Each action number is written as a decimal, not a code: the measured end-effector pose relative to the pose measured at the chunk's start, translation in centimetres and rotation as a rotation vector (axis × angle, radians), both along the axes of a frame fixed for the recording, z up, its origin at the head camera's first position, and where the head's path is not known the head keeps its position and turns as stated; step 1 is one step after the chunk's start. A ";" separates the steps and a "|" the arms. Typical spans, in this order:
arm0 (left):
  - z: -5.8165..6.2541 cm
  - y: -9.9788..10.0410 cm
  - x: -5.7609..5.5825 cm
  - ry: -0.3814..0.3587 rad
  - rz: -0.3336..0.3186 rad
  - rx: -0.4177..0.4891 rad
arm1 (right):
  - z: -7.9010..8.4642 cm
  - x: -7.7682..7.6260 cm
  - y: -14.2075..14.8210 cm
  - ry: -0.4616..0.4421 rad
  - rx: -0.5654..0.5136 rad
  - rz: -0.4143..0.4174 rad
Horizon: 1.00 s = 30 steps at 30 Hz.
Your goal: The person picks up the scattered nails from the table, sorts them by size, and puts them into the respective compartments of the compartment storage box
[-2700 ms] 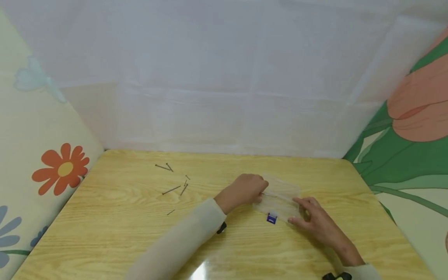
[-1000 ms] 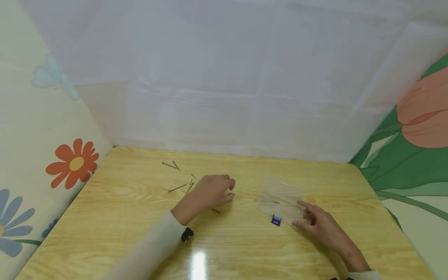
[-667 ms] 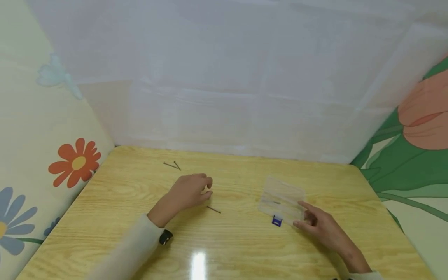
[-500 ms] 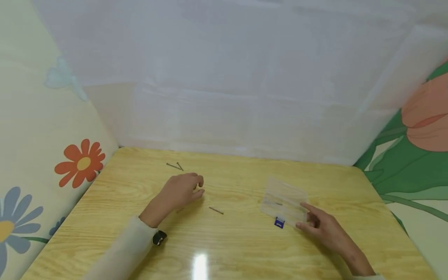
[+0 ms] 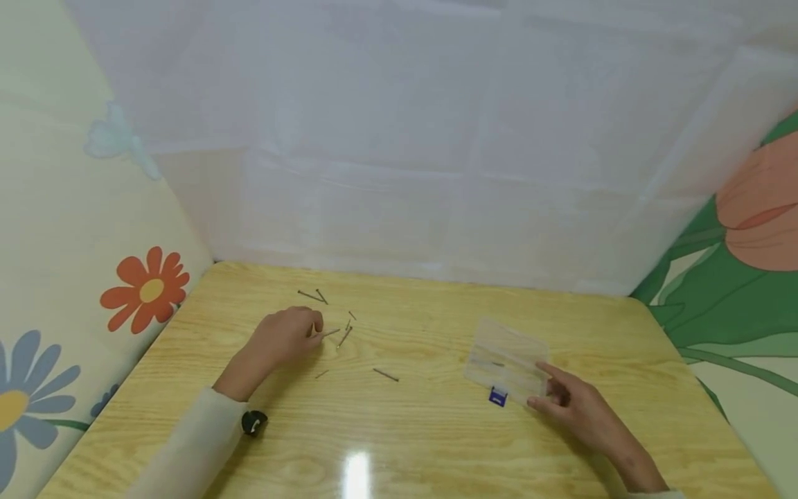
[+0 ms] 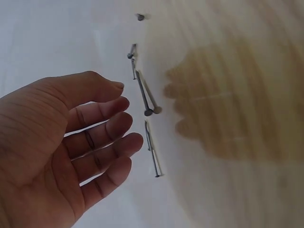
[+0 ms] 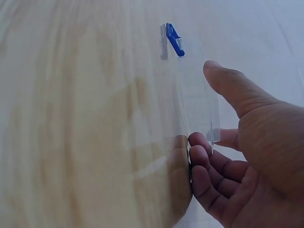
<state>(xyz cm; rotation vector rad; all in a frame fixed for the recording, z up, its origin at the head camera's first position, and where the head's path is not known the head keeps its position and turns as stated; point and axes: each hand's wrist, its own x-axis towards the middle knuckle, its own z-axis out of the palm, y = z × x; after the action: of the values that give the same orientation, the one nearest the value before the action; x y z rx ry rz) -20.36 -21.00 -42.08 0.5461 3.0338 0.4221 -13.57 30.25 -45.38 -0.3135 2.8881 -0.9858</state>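
Observation:
In the head view my left hand (image 5: 283, 339) is at a loose group of nails on the left of the table, its fingertips close to one long nail (image 5: 332, 333). The left wrist view shows its fingers loosely bent, with a nail (image 6: 144, 95) just beyond thumb and index finger; no grip on it shows. My right hand (image 5: 576, 409) holds the near right end of a clear plastic box (image 5: 514, 346) between thumb and fingers. A blue latch (image 5: 497, 396) sits on the box's front edge. One small dark nail (image 5: 497, 364) shows through the clear plastic.
Two crossed nails (image 5: 313, 296) lie farther back. Another nail (image 5: 386, 375) lies between the hands, and a small one (image 5: 321, 373) lies nearer the left arm. The wood-grain table (image 5: 424, 436) meets a white sheet (image 5: 399, 173) at its back edge.
My left hand has left the box and moved left to the nails, uncovering several of them. A nail now lies between the hands. My right hand stays at the box.

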 end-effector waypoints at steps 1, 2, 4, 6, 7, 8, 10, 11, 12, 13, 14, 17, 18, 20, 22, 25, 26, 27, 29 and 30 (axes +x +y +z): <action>-0.1 -0.2 0.0 -0.009 0.008 0.002 | 0.0 0.0 0.0 0.001 -0.001 0.001; -0.1 -0.3 0.0 -0.017 0.018 0.004 | 0.0 0.0 0.0 0.005 0.001 0.003; -0.2 -0.6 0.0 -0.035 0.034 0.008 | 0.1 -0.1 0.0 0.013 -0.002 0.008; -0.3 -0.7 0.0 -0.050 0.043 0.012 | 0.1 -0.1 0.0 0.021 -0.008 0.014; -0.3 -0.8 0.0 -0.056 0.047 0.012 | 0.1 -0.1 0.0 0.024 -0.009 0.020; -0.2 -0.9 0.0 -0.061 0.049 0.012 | 0.1 -0.1 0.0 0.028 -0.011 0.023; -0.2 -0.9 0.0 -0.071 0.049 0.011 | 0.1 -0.1 0.0 0.031 -0.016 0.029; -0.2 -0.9 -0.1 -0.076 0.049 0.013 | 0.1 -0.1 0.0 0.033 -0.015 0.030; -0.2 -0.9 -0.1 -0.079 0.050 0.014 | 0.2 -0.1 0.0 0.033 -0.014 0.030; -0.2 -0.9 -0.2 -0.082 0.051 0.017 | 0.2 -0.1 0.0 0.035 -0.011 0.030; -0.3 -1.0 -0.2 -0.084 0.053 0.021 | 0.2 -0.1 0.0 0.037 -0.011 0.030; -0.4 -1.0 -0.3 -0.088 0.064 0.031 | 0.3 0.0 0.0 0.032 -0.016 0.027; -0.5 -1.1 -0.4 -0.089 0.067 0.036 | 0.3 0.0 0.0 0.030 -0.018 0.026; -0.6 -1.1 -0.4 -0.092 0.070 0.044 | 0.3 0.0 0.1 0.025 -0.026 0.025; -0.8 -1.1 -0.6 -0.099 0.072 0.058 | 0.2 0.0 0.1 0.026 -0.027 0.019; -0.9 -1.0 -0.8 -0.110 0.067 0.079 | 0.0 0.1 0.1 0.032 -0.017 0.005; -0.9 -1.0 -0.8 -0.115 0.067 0.084 | 0.0 0.1 0.1 0.036 -0.017 0.001; -0.9 -1.0 -0.8 -0.122 0.069 0.087 | -0.1 0.1 0.1 0.038 -0.016 -0.001; -0.9 -1.0 -0.8 -0.133 0.071 0.084 | -0.1 0.1 0.1 0.038 -0.020 -0.001; -0.8 -1.0 -0.8 -0.139 0.072 0.080 | -0.1 0.1 0.1 0.037 -0.025 0.002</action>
<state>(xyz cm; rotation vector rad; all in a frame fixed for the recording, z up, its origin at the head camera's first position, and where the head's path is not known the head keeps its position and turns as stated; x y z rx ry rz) -21.19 -21.97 -42.92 0.3935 2.9206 0.5623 -13.48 30.37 -45.48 -0.3392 2.9101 -1.0272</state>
